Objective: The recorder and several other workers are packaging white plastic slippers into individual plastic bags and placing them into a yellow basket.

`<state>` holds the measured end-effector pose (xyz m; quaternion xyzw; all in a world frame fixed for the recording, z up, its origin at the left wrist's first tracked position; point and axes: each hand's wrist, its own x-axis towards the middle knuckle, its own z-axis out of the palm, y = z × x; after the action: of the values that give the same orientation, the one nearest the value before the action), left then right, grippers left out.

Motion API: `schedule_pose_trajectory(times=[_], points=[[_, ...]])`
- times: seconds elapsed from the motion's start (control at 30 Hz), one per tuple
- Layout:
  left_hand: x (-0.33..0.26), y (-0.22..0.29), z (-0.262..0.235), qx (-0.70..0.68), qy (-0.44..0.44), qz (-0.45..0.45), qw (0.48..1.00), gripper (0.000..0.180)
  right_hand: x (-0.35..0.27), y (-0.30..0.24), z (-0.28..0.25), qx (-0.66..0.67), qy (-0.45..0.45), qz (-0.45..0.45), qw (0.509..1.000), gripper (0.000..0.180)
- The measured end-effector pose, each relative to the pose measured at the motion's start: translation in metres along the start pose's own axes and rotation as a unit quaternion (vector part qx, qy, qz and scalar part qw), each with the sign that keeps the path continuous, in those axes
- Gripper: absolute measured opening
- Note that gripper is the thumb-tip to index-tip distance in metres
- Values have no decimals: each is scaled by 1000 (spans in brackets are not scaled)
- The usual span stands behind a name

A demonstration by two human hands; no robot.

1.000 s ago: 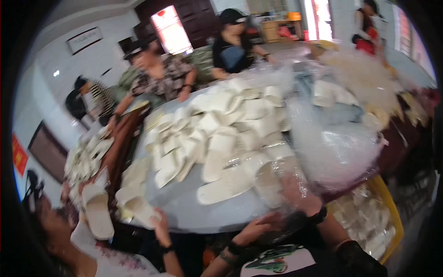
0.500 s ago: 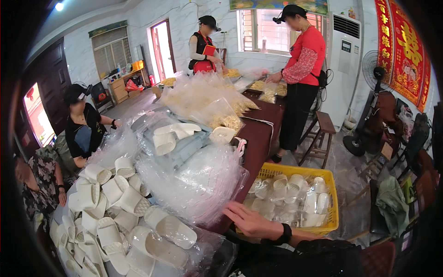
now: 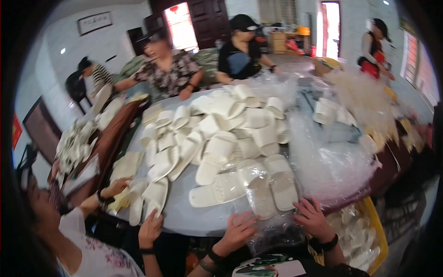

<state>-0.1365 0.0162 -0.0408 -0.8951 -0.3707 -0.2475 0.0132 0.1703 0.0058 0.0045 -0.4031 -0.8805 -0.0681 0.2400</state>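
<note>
A pair of white slippers [image 3: 259,191] lies at the near edge of the table in front of me, with shiny clear plastic film over or around at least one of them. My left hand [image 3: 237,231] is at the table edge just left of its heel end, fingers stretched out and a little apart. On the other side, my right hand [image 3: 314,218] rests by the second slipper, fingers spread. Crumpled clear plastic [image 3: 274,231] lies between my hands; whether the fingertips press on it is blurred. Beyond is a heap of loose white slippers [image 3: 221,145].
Clear plastic bags [image 3: 332,171] are piled to the right. A yellow crate [image 3: 376,217] of bagged slippers stands low at the right. Close on my left, a co-worker's hands [image 3: 150,228] handle slippers. Other people sit across the grey tabletop [image 3: 180,219].
My view has swung left, bringing the slipper heap to the middle and the left co-worker into sight. My left hand now shows; my right hand is by the slipper pair instead of the bag pile.
</note>
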Motion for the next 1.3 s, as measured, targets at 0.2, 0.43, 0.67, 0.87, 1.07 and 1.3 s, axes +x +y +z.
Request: schedule_pose_trajectory(times=[0.2, 0.43, 0.67, 0.87, 1.07, 1.3], points=[[-29, -8, 7, -427, 50, -359, 828, 9, -4, -1, 29, 160, 72, 126, 976, 9], [4, -5, 4, -321, 175, -402, 839, 49, 28, -16, 29, 83, 46, 271, 958, 9], [12, -7, -8, -226, 49, -449, 863, 69, 22, -49, 29, -40, 193, 152, 969, 44], [1, -3, 29, -505, -24, -353, 787, 51, 38, -52, 37, -25, 74, 217, 973, 66], [10, 26, 35, -551, -59, -331, 763, 38, 61, -23, 68, 22, 19, 287, 958, 73], [14, 14, 11, -464, -165, -356, 794, 45, 66, -12, 85, -10, 24, 258, 966, 64]])
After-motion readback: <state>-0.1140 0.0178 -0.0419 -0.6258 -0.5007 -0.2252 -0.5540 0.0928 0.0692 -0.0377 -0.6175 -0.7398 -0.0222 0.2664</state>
